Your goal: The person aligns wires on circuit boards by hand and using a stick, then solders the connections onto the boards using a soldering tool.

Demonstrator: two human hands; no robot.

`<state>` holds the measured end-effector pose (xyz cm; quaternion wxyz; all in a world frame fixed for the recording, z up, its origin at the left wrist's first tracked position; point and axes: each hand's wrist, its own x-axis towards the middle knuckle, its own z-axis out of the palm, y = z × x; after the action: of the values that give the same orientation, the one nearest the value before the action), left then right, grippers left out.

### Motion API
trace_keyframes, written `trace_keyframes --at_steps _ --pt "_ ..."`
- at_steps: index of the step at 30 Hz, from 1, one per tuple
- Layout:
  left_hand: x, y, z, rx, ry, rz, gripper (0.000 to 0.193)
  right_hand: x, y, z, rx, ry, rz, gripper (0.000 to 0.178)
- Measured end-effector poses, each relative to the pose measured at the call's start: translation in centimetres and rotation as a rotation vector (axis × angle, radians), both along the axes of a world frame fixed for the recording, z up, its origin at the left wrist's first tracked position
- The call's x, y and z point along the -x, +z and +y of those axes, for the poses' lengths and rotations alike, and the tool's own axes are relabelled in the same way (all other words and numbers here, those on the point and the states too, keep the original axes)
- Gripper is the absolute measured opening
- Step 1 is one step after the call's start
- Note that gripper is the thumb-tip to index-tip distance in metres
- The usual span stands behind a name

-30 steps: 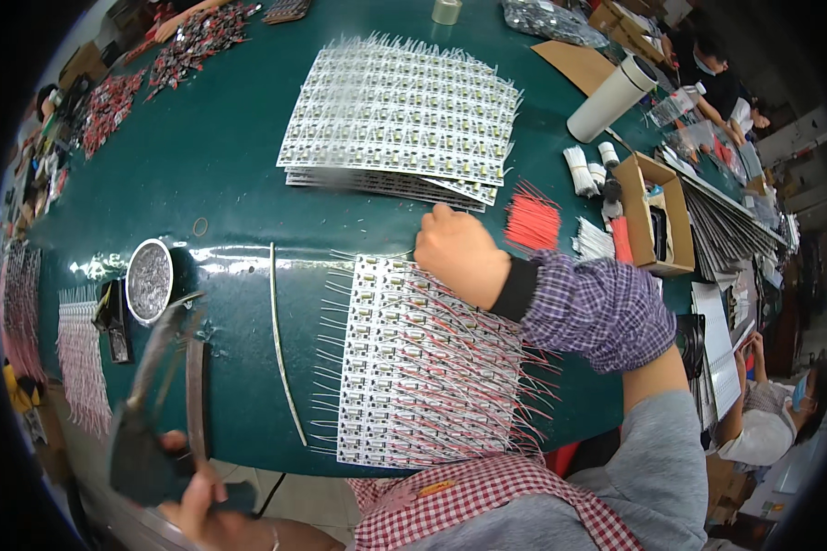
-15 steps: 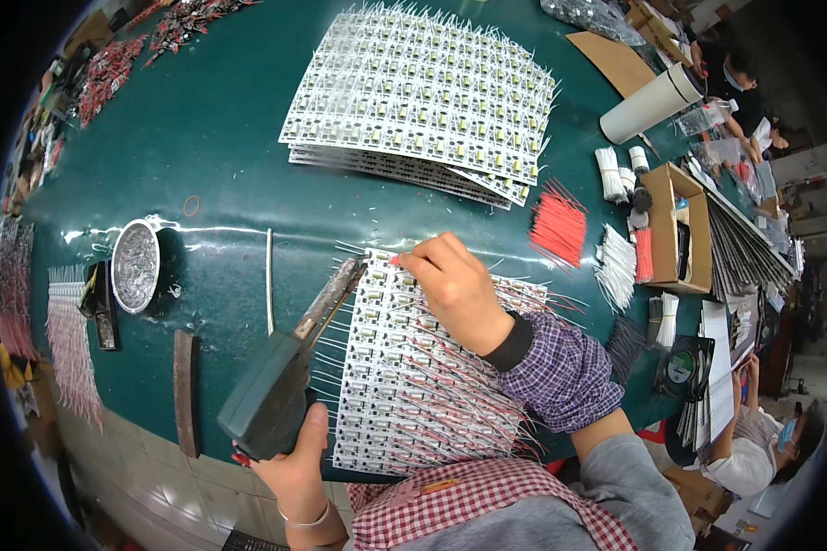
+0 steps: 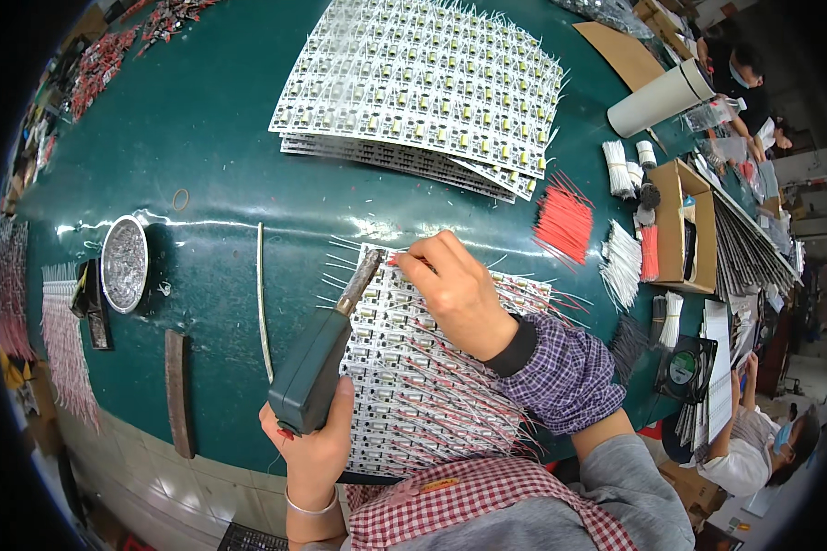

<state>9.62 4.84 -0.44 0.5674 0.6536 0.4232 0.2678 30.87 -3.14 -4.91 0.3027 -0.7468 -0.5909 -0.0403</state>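
Observation:
A green-bodied soldering gun (image 3: 309, 372) is gripped in my left hand (image 3: 320, 445). Its metal tip reaches the far left corner of a white circuit board panel (image 3: 368, 404) lying at the table's front edge. My right hand (image 3: 461, 298) rests over the panel's far side, thumb and forefinger pinching the end of a short red wire (image 3: 393, 260) close beside the tip. Rows of small components cover the panel, and many red and white wires trail from it toward the right. Whether the tip touches the wire is too small to tell.
Beyond stands a stack of white boards (image 3: 413, 101). Red wires (image 3: 562, 219), white wires (image 3: 621, 264), a cardboard box (image 3: 671, 220) and a white bottle (image 3: 652, 101) lie right. At left are a metal bowl (image 3: 143, 275) and a brown bar (image 3: 178, 395). Co-workers sit at far right.
My left hand has swung the soldering gun rightward, and its tip has come nearer the red wire, over the panel's corner. My right hand keeps its pinch in nearly the same place.

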Motion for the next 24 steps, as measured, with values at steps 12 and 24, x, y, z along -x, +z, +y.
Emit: trace_keyframes --at_steps 12,24 --pt "-0.6 -0.5 0.4 -0.095 -0.039 0.002 0.017 0.2 0.0 0.3 0.012 -0.013 -0.089 0.025" --pt "-0.5 -1.0 0.6 -0.1 -0.095 0.049 0.015 0.2 0.0 0.6 0.017 -0.018 -0.099 0.026"
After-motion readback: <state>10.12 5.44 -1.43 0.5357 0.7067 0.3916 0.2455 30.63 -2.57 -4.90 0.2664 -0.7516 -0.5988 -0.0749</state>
